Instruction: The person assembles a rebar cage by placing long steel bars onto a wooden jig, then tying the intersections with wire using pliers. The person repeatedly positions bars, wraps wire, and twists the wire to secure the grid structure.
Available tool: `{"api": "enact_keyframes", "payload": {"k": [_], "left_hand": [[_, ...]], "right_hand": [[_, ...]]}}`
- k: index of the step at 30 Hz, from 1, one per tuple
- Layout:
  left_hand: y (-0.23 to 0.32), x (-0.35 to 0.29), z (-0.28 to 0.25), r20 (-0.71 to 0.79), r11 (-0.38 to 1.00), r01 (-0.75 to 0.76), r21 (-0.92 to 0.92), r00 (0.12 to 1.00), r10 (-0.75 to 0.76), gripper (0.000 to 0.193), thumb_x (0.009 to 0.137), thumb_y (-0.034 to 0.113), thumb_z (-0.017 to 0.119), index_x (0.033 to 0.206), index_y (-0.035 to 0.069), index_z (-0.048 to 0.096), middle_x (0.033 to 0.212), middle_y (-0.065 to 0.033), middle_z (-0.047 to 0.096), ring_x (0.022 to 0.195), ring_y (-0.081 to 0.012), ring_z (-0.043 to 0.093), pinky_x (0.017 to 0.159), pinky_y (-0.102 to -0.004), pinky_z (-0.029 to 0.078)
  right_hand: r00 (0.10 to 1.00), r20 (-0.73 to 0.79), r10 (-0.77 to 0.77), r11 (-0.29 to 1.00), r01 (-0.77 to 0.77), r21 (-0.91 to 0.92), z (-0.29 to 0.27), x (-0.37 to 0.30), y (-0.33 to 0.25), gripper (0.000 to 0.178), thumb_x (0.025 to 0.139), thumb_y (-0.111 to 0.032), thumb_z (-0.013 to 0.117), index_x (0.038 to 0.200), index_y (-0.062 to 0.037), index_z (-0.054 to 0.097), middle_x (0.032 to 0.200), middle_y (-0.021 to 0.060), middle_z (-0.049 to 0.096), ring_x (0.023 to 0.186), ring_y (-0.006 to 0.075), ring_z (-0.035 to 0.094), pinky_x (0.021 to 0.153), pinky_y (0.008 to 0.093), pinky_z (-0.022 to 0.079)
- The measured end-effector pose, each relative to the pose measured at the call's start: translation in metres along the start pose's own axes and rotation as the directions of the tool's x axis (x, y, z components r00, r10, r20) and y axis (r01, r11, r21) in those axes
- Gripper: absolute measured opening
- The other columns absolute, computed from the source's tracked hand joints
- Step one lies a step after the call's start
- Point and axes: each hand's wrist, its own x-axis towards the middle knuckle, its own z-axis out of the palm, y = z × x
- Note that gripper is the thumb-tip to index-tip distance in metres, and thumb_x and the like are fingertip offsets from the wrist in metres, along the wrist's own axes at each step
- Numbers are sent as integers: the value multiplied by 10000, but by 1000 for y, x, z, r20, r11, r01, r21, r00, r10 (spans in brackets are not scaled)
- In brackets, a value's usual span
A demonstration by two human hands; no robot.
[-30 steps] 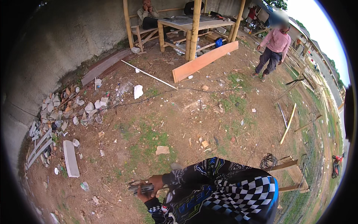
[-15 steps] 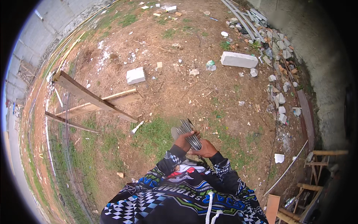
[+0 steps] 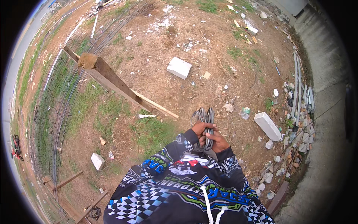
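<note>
A coiled bundle of dark grey cable (image 3: 210, 114) is held up in front of my chest, its long loops gathered side by side. My left hand (image 3: 201, 127) is closed around the middle of the bundle, and a thinner loop stands out on its left side. Lower down, my right hand (image 3: 217, 142) grips the same coil from the right, thumb across the strands. Both hands are close together, and the fingers hide part of the loops. The bottom bends of the cable show just below the hands.
A wooden post (image 3: 112, 83) stands at left, with a long steel rebar cage (image 3: 56, 115) behind it. White blocks (image 3: 179, 68) lie on the dirt, one long block (image 3: 267, 126) to my right. Rubble (image 3: 302, 138) lines the concrete wall (image 3: 326, 89).
The view has swung to the left, so the ground objects sit further right. The cable bundle has turned more upright, and its loops show more clearly. Both hands still hold it.
</note>
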Motion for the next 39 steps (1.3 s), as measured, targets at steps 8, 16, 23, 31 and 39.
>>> {"api": "enact_keyframes", "payload": {"k": [8,16,23,31,39], "left_hand": [[106,168,-15,-258,967,-218,-131,949,179,374,911,383,623,957,12,638,495,-16,517,296,-120,418,269,-277,314],[212,209,-54,-443,922,-384,54,818,366,565,918,493,588,1192,0,565,1086,-141,674,958,-267,676,808,-384,538],[247,184,-210,-811,824,-561,-77,516,275,448,907,350,636,1188,6,572,1047,-170,686,864,-279,699,751,-375,554],[445,109,-311,-637,655,99,749,-165,753,693,733,396,788,1235,-18,549,1205,-243,592,1099,-361,594,921,-432,482],[733,22,-327,-335,265,647,715,-15,942,1240,590,751,720,1523,116,207,1564,-235,123,1458,-402,87,1153,-583,109]], "right_hand": [[976,24,217,968,-212,-134,-72,143,-168,200,931,-153,601,1072,-12,584,837,92,679,721,191,679,663,347,579],[873,-217,437,859,-477,-189,-141,305,-286,129,954,-120,499,992,-26,578,758,43,607,669,186,607,629,357,525],[768,-473,432,772,-586,-247,-201,437,-345,326,933,-410,598,808,-113,551,606,0,501,506,174,486,502,361,431],[828,-500,252,857,-431,-283,-172,568,-447,256,923,-369,633,786,-172,543,574,-18,459,482,162,450,476,356,417],[947,-302,115,888,-234,-397,-23,678,-530,256,920,-301,653,759,-137,541,573,-43,456,481,114,461,496,303,431]]}}
